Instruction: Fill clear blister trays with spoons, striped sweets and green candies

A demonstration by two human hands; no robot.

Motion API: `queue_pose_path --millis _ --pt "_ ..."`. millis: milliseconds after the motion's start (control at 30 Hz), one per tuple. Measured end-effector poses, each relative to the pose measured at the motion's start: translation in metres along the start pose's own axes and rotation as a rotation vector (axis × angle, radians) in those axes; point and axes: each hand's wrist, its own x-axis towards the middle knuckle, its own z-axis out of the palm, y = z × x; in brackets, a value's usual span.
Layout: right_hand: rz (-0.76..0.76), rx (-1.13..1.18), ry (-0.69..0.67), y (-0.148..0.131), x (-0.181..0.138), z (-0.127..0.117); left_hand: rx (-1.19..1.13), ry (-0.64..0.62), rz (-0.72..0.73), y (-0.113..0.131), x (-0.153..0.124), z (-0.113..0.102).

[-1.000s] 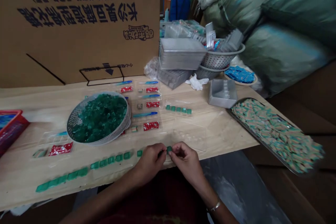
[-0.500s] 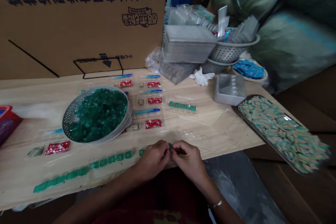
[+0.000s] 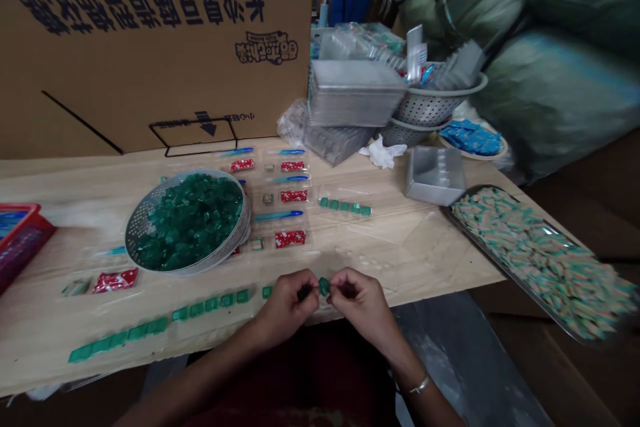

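At the front edge of the table, my left hand (image 3: pixel 289 305) and my right hand (image 3: pixel 364 301) are close together, each in a pinch. Between their fingertips is a small green translucent piece (image 3: pixel 325 286), held from both sides. Similar green square pieces (image 3: pixel 212 304) form a row leading off to the left, and one lies partly behind my left hand. Past my hands, a clear plastic tray (image 3: pixel 365 260) lies flat. Another clear tray farther back holds a short row of green squares (image 3: pixel 345 205). A round perforated basket (image 3: pixel 136 232) is heaped with loose green pieces (image 3: pixel 193 220).
Clear trays with red packets (image 3: pixel 290 239) and blue sticks (image 3: pixel 279 215) lie beyond the basket. Stacked clear trays (image 3: pixel 357 93) and grey baskets (image 3: pixel 435 103) stand at the back. A metal tray (image 3: pixel 500 267) of striped pieces overhangs the right edge. A large carton (image 3: pixel 150 80) walls the back.
My fingertips have moved slightly apart, showing more of the green piece between them. The whole view has shifted a little as my head moved.
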Motion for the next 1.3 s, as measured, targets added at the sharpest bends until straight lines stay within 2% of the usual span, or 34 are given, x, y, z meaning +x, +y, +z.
queue_pose_path --millis 167,300,400,500,600,667,733,833,900,967,1167,1300 --pt "0.022 0.018 0.006 0.000 -0.004 0.000 -0.015 -0.007 -0.091 0.006 -0.002 0.000" --pt "-0.092 -0.112 0.037 -0.004 -0.011 0.008 0.133 0.062 -0.109 0.012 -0.004 0.002" --pt "-0.172 -0.147 0.043 -0.007 -0.014 0.010 0.117 0.092 -0.075 0.014 -0.003 0.002" --pt "-0.171 -0.035 0.034 -0.008 -0.014 0.007 -0.016 0.070 -0.035 0.012 -0.002 0.002" --pt "-0.130 0.081 -0.060 -0.005 -0.012 0.001 -0.125 0.050 -0.035 0.006 0.000 0.006" --pt "-0.119 0.070 -0.102 -0.001 -0.007 -0.005 -0.191 0.076 -0.076 0.000 0.002 0.009" --pt "-0.152 -0.011 -0.073 0.003 0.003 -0.015 -0.284 0.113 -0.135 -0.004 0.006 0.010" --pt "-0.336 -0.292 -0.004 0.004 0.024 -0.030 -0.444 0.127 -0.207 -0.005 0.011 0.009" --pt "-0.458 -0.533 -0.010 0.005 0.037 -0.036 -0.516 0.124 -0.250 -0.002 0.013 0.007" --pt "-0.503 -0.689 -0.043 0.008 0.047 -0.037 -0.602 0.127 -0.296 0.001 0.013 0.006" --pt "-0.509 -0.688 -0.005 0.028 0.053 -0.031 -1.033 0.059 -0.357 0.001 0.010 -0.002" --pt "-0.541 -0.640 0.043 0.026 0.044 -0.029 -1.114 0.059 -0.335 0.000 0.011 -0.008"
